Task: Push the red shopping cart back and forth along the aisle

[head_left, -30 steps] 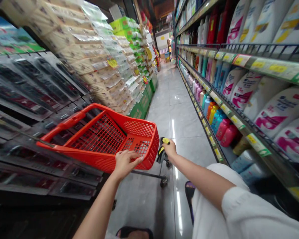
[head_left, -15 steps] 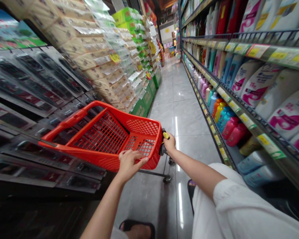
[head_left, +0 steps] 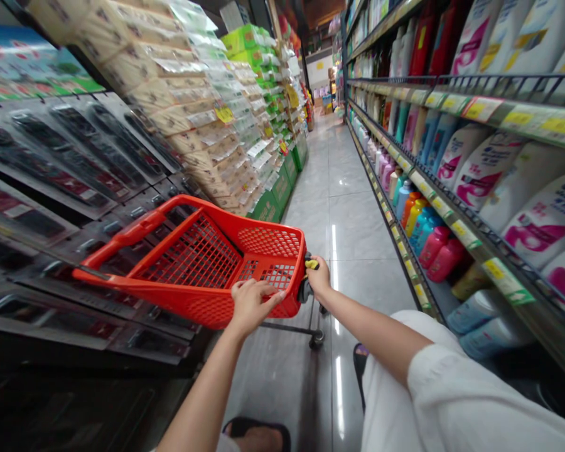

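A red plastic shopping cart (head_left: 263, 237) with lattice walls stands tilted in view, its handle end to the left against hanging goods. My left hand (head_left: 252, 304) rests on the cart's near rim, fingers stretched over it and thumb apart along the edge. At the cart's right end, my right hand (head_left: 319, 276) is closed around a small yellow-and-black piece (head_left: 312, 265) by the cart's corner. The fingers partly hide that piece, and I cannot make out its kind. Nothing shows inside the basket.
Shelves of shampoo bottles (head_left: 537, 220) line the right side. On the left hang blister-packed dark goods (head_left: 89, 144), with stacked tissue packs (head_left: 188, 107) beyond. A grey tiled floor (head_left: 353, 220) runs down the aisle. My sandalled foot (head_left: 263, 436) is below the cart.
The left hand has shifted slightly right along the cart's rim. The right hand keeps its hold at the cart's end. The view has tipped a little.
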The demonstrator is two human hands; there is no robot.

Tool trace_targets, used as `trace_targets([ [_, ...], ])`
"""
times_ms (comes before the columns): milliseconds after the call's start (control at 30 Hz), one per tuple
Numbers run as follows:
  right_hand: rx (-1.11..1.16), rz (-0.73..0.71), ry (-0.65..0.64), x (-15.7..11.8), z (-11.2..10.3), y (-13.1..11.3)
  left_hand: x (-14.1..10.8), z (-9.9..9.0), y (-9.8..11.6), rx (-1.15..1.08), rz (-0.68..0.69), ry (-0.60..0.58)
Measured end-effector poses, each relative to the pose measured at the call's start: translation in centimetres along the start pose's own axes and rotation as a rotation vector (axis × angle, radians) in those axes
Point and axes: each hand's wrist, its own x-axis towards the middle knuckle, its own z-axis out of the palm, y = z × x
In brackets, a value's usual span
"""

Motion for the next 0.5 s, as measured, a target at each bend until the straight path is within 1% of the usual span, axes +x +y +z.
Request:
trace_targets([
  [67,-0.035,0.085,0.032,-2.2,-0.1,1.3,0.5,0.2,0.0,0.003,-0.013,0.012],
  [133,-0.024,0.175,-0.028,-3.7,-0.2,1.7,0.9,0.2,-0.1,0.000,-0.023,0.024],
  [167,0.002,0.222,-0.074,-4.0,-0.3,1.3,1.0,0.2,-0.2,-0.004,-0.025,0.026],
  [200,0.042,0.260,-0.123,-4.0,-0.4,0.5,1.2,0.2,-0.3,-0.010,-0.028,0.027],
  [267,0.154,0.291,-0.193,-3.2,-0.7,-1.9,1.3,0.2,-0.5,-0.020,-0.029,0.026],
  [333,0.265,0.283,-0.220,-2.0,-1.0,-4.6,1.3,0.2,-0.5,-0.026,-0.028,0.026],
  [400,0.328,0.287,-0.248,-0.9,-1.2,-6.7,1.1,0.2,-0.4,-0.028,-0.031,0.028],
  [433,0.343,0.300,-0.265,-0.5,-1.2,-7.4,1.0,0.2,-0.3,-0.029,-0.034,0.027],
  [500,0.373,0.314,-0.276,-0.1,-1.3,-8.0,0.7,0.0,-0.1,-0.033,-0.041,0.023],
])
